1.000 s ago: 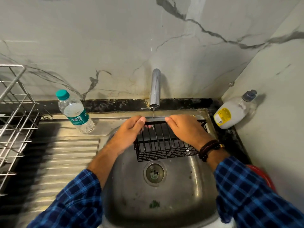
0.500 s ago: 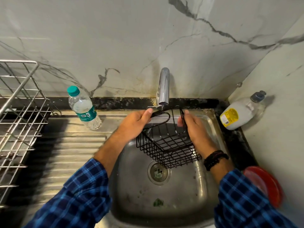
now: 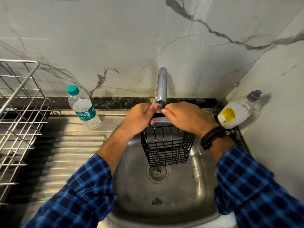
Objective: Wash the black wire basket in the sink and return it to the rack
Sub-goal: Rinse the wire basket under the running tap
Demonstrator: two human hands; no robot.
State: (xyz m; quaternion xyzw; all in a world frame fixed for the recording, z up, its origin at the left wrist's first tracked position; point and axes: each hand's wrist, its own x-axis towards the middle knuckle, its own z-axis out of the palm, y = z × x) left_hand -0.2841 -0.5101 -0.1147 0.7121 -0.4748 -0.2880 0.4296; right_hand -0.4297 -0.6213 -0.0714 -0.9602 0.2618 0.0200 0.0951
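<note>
1. The marble wall filled the back of the view; it met a side wall at the right corner.
2. The steel sink lay below it; its ribbed drainboard ran off to the left.
3. The wire rack stood at the far left, beside the drainboard; it was well apart from the basket.
4. The black basket hung tilted over the sink bowl, just under the tap and above the drain; it did not touch the bowl's floor.
5. The left hand gripped the basket's top wire loop from the left; its fingers were curled round the wire.
6. The right hand gripped the same loop from the right; its fingers were curled over it, nearly touching the left ones.
7. A soap bottle leaned in the right corner on the dark surface; a water bottle stood left of the hands, at the back of the drainboard.
8. The tap rose from the back edge; its spout ended just above the fingers.
9. The drain sat just below the basket; a dark bracelet circled the right wrist.
</note>
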